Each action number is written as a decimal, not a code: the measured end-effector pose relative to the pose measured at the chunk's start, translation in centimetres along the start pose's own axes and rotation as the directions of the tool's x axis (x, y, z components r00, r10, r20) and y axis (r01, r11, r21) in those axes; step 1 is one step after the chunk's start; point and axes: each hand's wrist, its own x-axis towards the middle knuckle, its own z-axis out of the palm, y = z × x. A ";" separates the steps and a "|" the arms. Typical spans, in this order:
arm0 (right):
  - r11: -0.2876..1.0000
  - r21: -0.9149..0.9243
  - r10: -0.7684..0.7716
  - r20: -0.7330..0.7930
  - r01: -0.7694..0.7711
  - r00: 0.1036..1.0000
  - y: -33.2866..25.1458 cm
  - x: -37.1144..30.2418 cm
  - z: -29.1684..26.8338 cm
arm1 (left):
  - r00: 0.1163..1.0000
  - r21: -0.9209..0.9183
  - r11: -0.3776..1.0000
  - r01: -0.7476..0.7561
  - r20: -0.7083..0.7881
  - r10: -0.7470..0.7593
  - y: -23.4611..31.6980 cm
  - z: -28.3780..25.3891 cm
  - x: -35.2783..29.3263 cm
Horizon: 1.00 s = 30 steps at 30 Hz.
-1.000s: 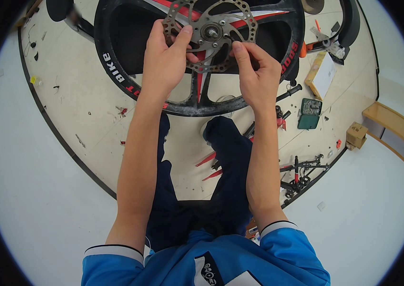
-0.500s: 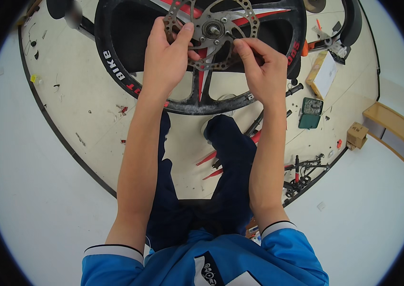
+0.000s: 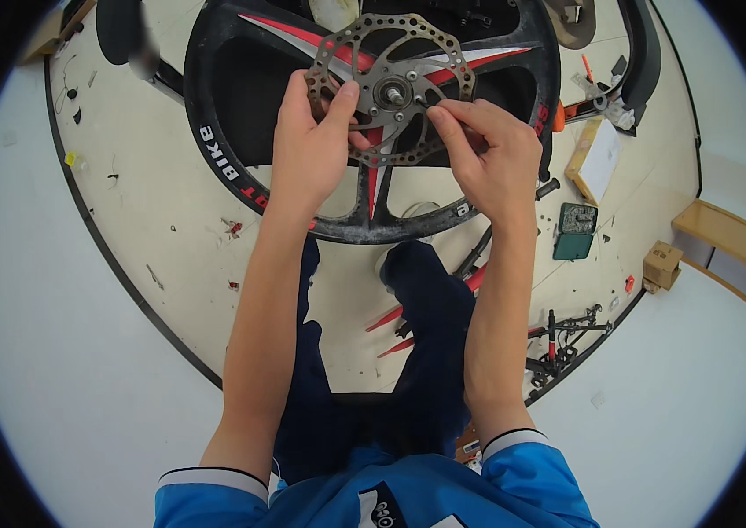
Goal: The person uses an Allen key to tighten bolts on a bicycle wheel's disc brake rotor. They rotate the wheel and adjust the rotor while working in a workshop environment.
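A black wheel (image 3: 338,229) with red-and-white spokes lies flat in front of me. On its hub sits a metal brake disc (image 3: 381,79), perforated around its edge, with an axle (image 3: 395,94) standing up in the middle. Several bolts ring the axle. My left hand (image 3: 311,150) grips the disc's left edge, thumb on top and fingers curled underneath. Just right of the axle, my right hand (image 3: 496,158) has thumb and forefinger pinched at a bolt position. Something small and dark shows at those fingertips, too small to name.
A dark support lies beneath the wheel. On the floor to the right are an open green case (image 3: 573,246), a white-topped box (image 3: 600,158), a cardboard box (image 3: 661,266) and a dark bike frame (image 3: 558,339). Red-and-black parts (image 3: 386,319) lie by my legs; a black armrest (image 3: 122,35) stands left.
The whole scene sits lower in the picture, showing more of the wheel's far side. Both hands keep nearly the same places on the disc; the right fingertips remain beside the axle.
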 end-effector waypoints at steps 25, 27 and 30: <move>0.964 0.210 0.183 -0.090 -0.161 0.979 0.1 -1.5 1.8 | 1.000 -0.045 0.999 -0.028 -0.011 0.028 -0.6 0.4 0.6; 0.963 0.217 0.183 -0.093 -0.159 0.979 0.3 -1.6 1.9 | 1.000 -0.011 1.000 -0.027 -0.002 0.027 -0.9 0.1 0.6; 0.960 0.231 0.182 -0.087 -0.158 0.980 0.5 -1.8 2.0 | 1.000 0.014 1.000 -0.020 0.007 0.020 -0.7 -0.1 0.6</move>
